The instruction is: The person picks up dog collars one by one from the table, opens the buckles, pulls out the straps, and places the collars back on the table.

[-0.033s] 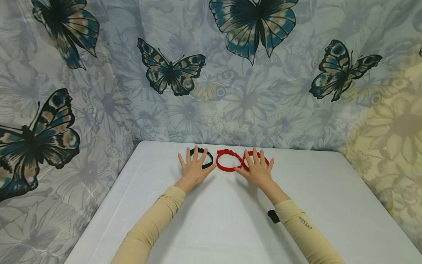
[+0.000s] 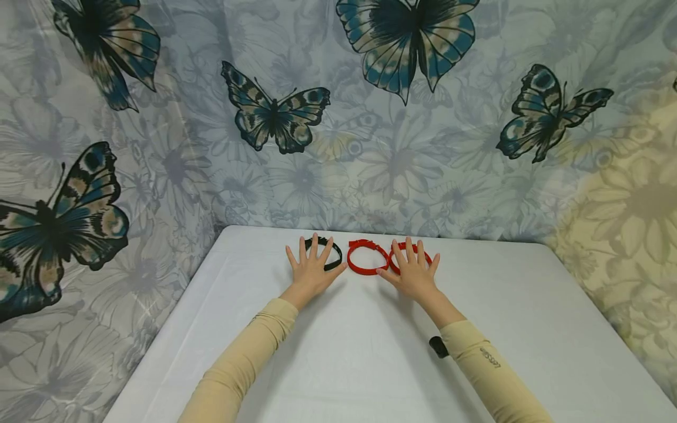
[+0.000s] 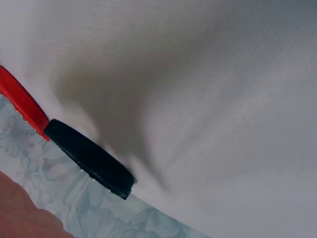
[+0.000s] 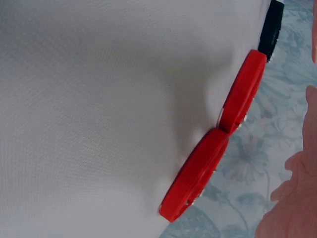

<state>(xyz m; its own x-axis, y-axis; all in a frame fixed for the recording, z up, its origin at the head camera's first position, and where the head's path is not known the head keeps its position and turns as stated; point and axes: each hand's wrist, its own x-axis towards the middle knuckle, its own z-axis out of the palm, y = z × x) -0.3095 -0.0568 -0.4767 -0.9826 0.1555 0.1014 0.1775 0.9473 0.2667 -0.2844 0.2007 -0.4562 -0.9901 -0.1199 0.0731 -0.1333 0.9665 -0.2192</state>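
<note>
Three buckled collars lie in a row near the far edge of the table in the head view. On the left is a black collar (image 2: 340,257), in the middle a red collar (image 2: 364,271), and at right a second red collar (image 4: 195,173). Over the black one my left hand (image 2: 308,275) is spread, its fingers straight and partly covering it. My right hand (image 2: 415,277) is spread likewise over the right-hand red collar, its thumb by the middle one. Both wrist views show the collars side by side with small shiny studs. Neither hand grips anything.
A white cloth covers the table (image 2: 338,352). Behind it hangs a butterfly-print curtain (image 2: 402,164), close to the far edge. A small black object (image 2: 438,346) shows beside the right sleeve (image 2: 486,358).
</note>
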